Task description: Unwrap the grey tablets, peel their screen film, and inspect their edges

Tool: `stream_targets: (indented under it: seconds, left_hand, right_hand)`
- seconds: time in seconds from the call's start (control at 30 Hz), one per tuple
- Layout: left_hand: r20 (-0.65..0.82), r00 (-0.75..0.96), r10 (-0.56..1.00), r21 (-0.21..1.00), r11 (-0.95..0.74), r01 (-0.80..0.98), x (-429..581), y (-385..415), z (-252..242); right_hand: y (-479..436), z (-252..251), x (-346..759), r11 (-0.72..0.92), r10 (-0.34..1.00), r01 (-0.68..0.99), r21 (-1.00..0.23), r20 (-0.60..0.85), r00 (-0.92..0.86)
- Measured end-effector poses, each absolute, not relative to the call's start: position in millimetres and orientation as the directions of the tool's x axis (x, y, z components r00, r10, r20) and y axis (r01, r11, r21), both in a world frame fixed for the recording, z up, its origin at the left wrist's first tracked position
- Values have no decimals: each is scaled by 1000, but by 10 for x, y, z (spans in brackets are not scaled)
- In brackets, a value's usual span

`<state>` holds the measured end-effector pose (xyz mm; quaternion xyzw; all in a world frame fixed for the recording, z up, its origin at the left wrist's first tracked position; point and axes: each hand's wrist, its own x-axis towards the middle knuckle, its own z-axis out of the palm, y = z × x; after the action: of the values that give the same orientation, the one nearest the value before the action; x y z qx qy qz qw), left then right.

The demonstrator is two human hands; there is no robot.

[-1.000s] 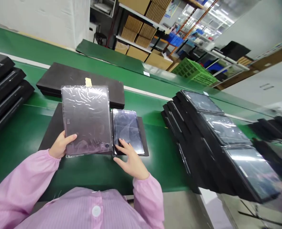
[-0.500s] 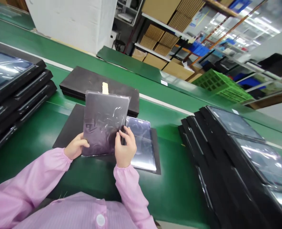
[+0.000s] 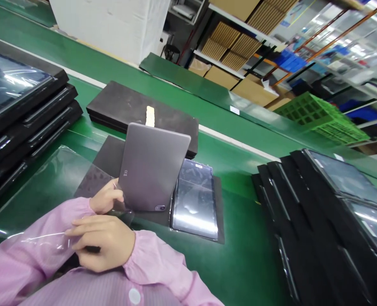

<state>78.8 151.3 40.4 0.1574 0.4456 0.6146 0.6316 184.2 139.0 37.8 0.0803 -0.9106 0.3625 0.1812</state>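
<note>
My left hand grips the lower left edge of a grey tablet, which is tilted up with its bare back and camera corner toward me. Crossed over my left forearm, my right hand has its fingers bent on a sheet of clear plastic film. The film spreads out to the left, over the bench and my left sleeve, and reaches back toward the tablet's left edge. To the right of the held tablet, a second tablet in clear wrap lies screen up on a black foam sheet.
Black foam trays with wrapped tablets are stacked at the left and the right. Flat black foam blocks with a yellow tag lie behind the held tablet on the green bench. A green crate stands beyond.
The clear film has come off the tablet's back. My right hand has moved left and down with it, across my left forearm. My left hand still holds the tablet.
</note>
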Motion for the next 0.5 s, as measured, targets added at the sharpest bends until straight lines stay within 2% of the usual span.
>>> stream_targets:
  seconds: [0.5]
  left_hand:
    - [-424,-149,894,700,219,-679,798,1536,417]
  right_hand:
    - [1443,362,1855,661,67,-351,-663,519,-852]
